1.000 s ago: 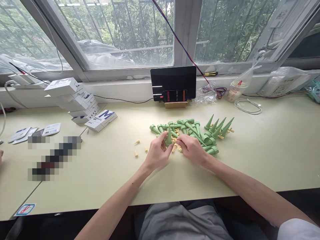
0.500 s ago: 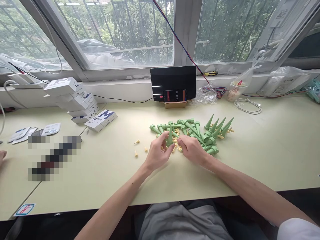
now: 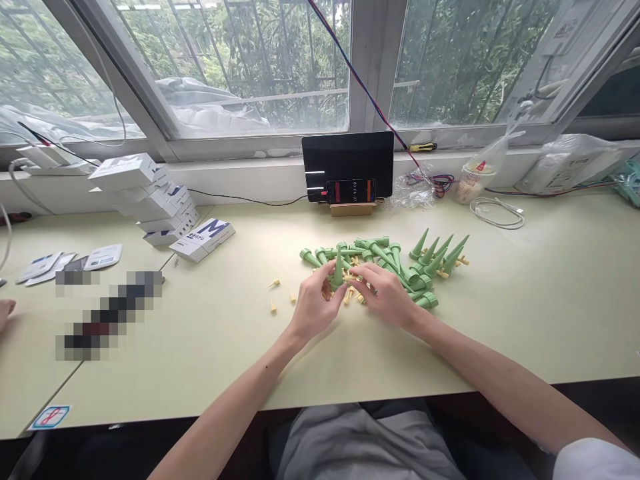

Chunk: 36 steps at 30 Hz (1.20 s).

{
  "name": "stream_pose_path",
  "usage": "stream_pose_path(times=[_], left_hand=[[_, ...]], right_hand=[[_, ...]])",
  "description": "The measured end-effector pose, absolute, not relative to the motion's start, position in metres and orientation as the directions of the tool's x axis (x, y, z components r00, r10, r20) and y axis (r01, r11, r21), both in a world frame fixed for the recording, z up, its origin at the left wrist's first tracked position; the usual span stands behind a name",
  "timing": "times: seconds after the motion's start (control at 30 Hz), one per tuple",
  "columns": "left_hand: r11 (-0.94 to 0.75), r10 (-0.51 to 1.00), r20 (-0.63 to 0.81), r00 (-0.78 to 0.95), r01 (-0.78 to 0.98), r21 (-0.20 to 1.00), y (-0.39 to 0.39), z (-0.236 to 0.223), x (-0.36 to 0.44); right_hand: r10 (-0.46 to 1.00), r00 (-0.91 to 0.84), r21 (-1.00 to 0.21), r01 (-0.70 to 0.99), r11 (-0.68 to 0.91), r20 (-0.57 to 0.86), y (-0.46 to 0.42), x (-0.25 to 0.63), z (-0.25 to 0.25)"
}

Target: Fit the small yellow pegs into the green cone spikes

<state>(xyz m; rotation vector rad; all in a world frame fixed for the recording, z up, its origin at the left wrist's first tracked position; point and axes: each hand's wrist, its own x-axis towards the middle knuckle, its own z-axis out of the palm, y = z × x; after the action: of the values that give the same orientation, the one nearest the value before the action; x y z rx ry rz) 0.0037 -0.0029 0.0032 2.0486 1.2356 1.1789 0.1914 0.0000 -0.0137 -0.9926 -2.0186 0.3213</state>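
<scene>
My left hand is closed round a green plastic watering spike, which stands with its point up. Close against its right side, my right hand pinches a small yellow valve at the spike's lower part. The fingers partly cover the valve, so I cannot tell how far in it sits. Behind both hands lies a heap of green spikes, with loose yellow valves among and under them. On the right, several upright spikes stand in a cluster with yellow valves at their bases.
A few yellow valves lie left of my left hand. At the back a phone leans on a dark screen. White boxes are stacked at left; a bagged cup stands back right. Another person's hand shows at the left edge.
My right hand has come in to the spike, and the yellow valve in its fingers now shows at the spike's side. The left hand keeps hold of the spike, nearly in place.
</scene>
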Motion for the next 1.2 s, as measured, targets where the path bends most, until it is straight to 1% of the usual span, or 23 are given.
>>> stream_pose_path(times=[0.23,0.43,0.6,0.77,1.07,1.2], left_hand=[[-0.456,0.89,0.393,0.231,0.447,0.769,-0.0034,0.0045,0.0039],[-0.453,0.891,0.379,0.25,0.449,0.77,-0.0017,-0.0009,0.002],[-0.467,0.883,0.384,0.27,0.438,0.768,-0.0006,-0.0031,0.001],[-0.47,0.879,0.373,0.297,0.406,0.784,-0.001,-0.0006,0.001],[-0.488,0.87,0.407,0.279,0.37,0.791,0.0006,-0.0032,0.0013],[-0.463,0.882,0.38,0.277,0.361,0.809,0.0006,-0.0009,0.0017]], right_hand=[[0.694,-0.399,-0.441,0.559,0.702,0.6,0.0012,0.1937,-0.0115],[0.68,-0.459,-0.388,0.579,0.717,0.572,0.002,0.1959,-0.011],[0.674,-0.483,-0.376,0.576,0.726,0.559,0.0029,0.1974,-0.0142],[0.684,-0.49,-0.397,0.568,0.721,0.541,0.0025,0.1977,-0.0159],[0.689,-0.488,-0.395,0.577,0.715,0.535,0.0024,0.1984,-0.0176],[0.705,-0.465,-0.408,0.589,0.698,0.535,0.0029,0.1974,-0.0179]])
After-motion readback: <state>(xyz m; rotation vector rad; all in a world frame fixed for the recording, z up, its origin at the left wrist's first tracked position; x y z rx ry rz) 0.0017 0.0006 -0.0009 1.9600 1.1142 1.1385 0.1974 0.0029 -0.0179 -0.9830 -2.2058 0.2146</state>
